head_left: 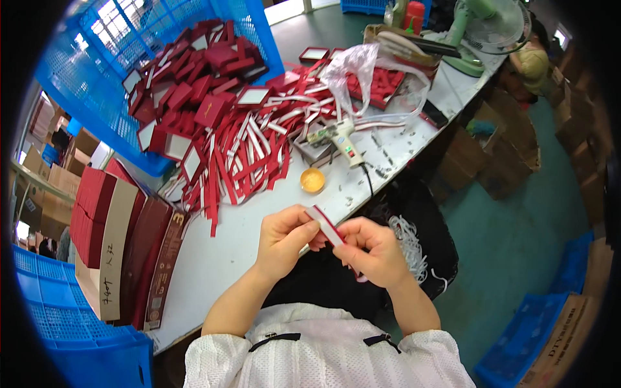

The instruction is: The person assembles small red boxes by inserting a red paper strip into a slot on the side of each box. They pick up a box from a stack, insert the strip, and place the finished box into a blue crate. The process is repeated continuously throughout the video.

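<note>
While my left hand (284, 238) pinches a red-and-white strip (328, 226), my right hand (374, 252) grips it nearer me, probably steadying it between them; loose strips (240, 169) lie at ten o'clock, a glue gun (348, 146) at twelve, seemingly for easy reach.

A narrow white strip (327, 226) with dark red edging slants from upper left to lower right, pinched between the left hand (284, 238) and right hand (372, 249); its upper end sticks out free, its middle looks flat.
</note>
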